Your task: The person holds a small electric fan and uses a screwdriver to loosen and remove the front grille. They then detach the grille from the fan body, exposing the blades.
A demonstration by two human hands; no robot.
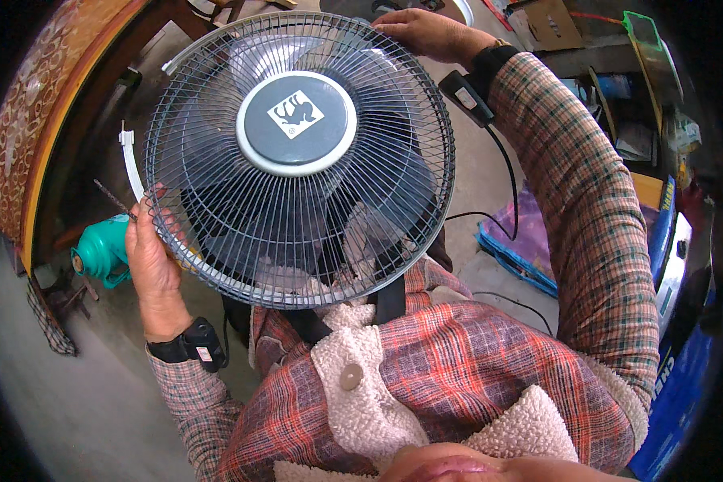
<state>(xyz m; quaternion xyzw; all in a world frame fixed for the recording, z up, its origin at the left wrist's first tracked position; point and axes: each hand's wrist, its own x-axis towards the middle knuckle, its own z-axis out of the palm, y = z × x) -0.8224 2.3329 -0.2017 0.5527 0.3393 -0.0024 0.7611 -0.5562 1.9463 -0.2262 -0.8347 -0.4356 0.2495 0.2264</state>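
In front of my chest is an electric fan head with a round dark wire guard [301, 233] and a grey centre cap [265, 128] ringed in white. Blades show through the wires. My left hand [154, 269] grips the guard's lower left rim, its fingers partly behind the wires. A thin dark rod [114, 198] pokes out beside those fingers; its other end is hidden. My right hand [432, 36] is closed over the upper right rim. A curved white strip [130, 165] stands away from the guard's left side, and another white end [169, 67] juts out at the upper left.
A teal flask-like container [104, 251] lies beyond my left hand. Wooden furniture [36, 161] curves along the left. A black box with a cable [466, 96] hangs by my right wrist. On the right are a purple and blue bag [522, 241] and a blue box [675, 402].
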